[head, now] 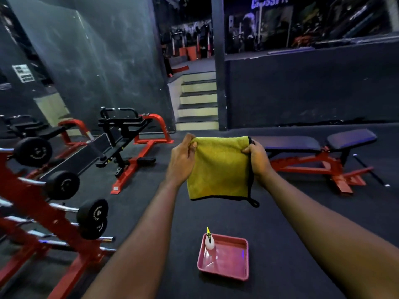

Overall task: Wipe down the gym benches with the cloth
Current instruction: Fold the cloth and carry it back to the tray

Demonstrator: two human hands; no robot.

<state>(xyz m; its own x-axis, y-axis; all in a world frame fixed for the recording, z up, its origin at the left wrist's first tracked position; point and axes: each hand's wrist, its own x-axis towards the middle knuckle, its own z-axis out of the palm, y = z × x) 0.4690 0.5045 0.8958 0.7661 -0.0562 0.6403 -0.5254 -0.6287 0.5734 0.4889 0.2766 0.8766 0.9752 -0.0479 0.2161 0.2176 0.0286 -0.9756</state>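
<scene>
A yellow cloth point(219, 169) with a black edge hangs spread out between my two hands at chest height. My left hand point(181, 159) pinches its upper left corner, and my right hand point(258, 159) grips its upper right edge. Behind the cloth on the right stands a gym bench point(302, 143) with dark pads and a red frame, on the dark floor. Part of its left end is hidden by the cloth and my right hand.
A pink tray point(232, 270) with a white spray bottle point(209, 241) in it sits on the floor below my arms. A red barbell rack point(43, 212) stands at the left, a red and black machine point(127, 145) behind it. Steps point(197, 100) rise at the back.
</scene>
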